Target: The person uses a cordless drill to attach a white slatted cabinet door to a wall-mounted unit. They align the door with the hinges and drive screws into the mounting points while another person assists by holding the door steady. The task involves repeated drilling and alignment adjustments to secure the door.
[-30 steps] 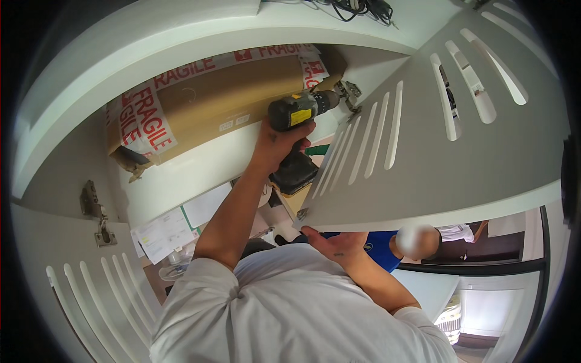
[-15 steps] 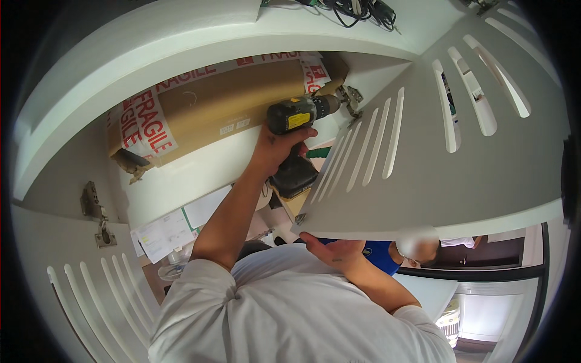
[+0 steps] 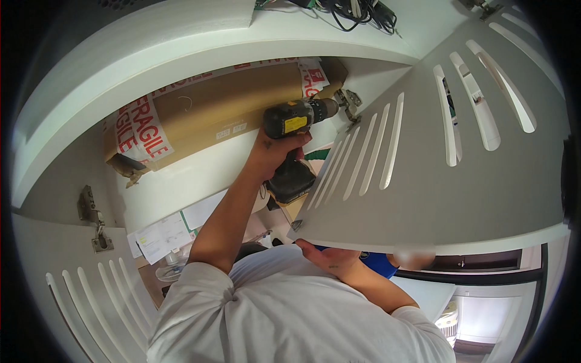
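Slippage at the hinge (image 3: 349, 104) looks the likeliest trouble: the left hand (image 3: 279, 151) is clenched round the grip of the yellow-and-black cordless drill (image 3: 298, 118), its nose at the hinge where the slotted white door (image 3: 436, 181) meets the cabinet. The right hand (image 3: 330, 260) props the door's lower edge, fingers spread flat. If that support sags, the bit could jump out and gouge the panel.

Black-and-yellow cordless drill (image 3: 295, 124) held level, bit at metal hinge (image 3: 349, 103) on slotted white door (image 3: 423, 175).
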The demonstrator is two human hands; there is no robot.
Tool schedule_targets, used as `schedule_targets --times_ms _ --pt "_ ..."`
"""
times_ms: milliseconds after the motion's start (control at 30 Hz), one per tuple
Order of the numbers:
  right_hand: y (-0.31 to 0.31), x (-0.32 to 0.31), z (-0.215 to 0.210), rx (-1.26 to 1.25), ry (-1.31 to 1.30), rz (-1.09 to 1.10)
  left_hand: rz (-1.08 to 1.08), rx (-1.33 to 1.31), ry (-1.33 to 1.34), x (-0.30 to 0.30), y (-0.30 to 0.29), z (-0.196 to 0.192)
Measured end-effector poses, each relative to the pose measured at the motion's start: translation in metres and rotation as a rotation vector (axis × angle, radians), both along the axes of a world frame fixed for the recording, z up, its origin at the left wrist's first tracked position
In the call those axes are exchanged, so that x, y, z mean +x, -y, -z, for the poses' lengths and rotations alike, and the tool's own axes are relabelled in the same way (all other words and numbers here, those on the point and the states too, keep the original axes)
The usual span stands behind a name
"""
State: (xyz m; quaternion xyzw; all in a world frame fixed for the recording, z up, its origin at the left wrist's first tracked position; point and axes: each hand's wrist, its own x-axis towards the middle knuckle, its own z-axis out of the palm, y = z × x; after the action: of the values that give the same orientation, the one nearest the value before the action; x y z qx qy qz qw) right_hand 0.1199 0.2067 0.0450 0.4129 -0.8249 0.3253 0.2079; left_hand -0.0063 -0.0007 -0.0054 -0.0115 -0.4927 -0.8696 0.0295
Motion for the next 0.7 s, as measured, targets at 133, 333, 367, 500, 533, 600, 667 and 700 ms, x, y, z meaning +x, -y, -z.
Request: schedule_targets --times_ms 133,333,367,500,533,600,667,700 --pt "-0.001 0.0 0.001 -0.015 0.032 0.001 -0.018 0.002 0.021 -0.001 -0.001 0.001" --pt "0.002 -0.001 -0.004 -0.02 -0.056 -0.045 -0.004 0.027 0.008 -0.003 0.001 0.0" --pt "0.002 -0.001 -0.003 -0.017 -0.086 -0.041 -0.002 0.024 0.016 -0.002 0.001 -0.003" --pt "0.004 -0.001 -0.002 -0.02 -0.128 -0.032 -0.006 0.029 0.043 -0.002 0.002 -0.002" --pt "0.004 0.001 -0.001 -0.03 -0.121 -0.01 -0.011 0.013 0.054 -0.002 0.002 0.001" --pt "0.003 0.004 0.004 -0.06 -0.105 0.01 -0.012 -0.003 0.063 -0.001 0.003 0.002" --pt "-0.001 0.005 0.012 -0.1 -0.086 0.008 -0.005 -0.001 0.063 0.001 0.003 0.002" --pt "-0.001 0.005 0.012 -0.105 -0.094 0.015 -0.004 0.012 0.047 0.001 0.003 0.001"
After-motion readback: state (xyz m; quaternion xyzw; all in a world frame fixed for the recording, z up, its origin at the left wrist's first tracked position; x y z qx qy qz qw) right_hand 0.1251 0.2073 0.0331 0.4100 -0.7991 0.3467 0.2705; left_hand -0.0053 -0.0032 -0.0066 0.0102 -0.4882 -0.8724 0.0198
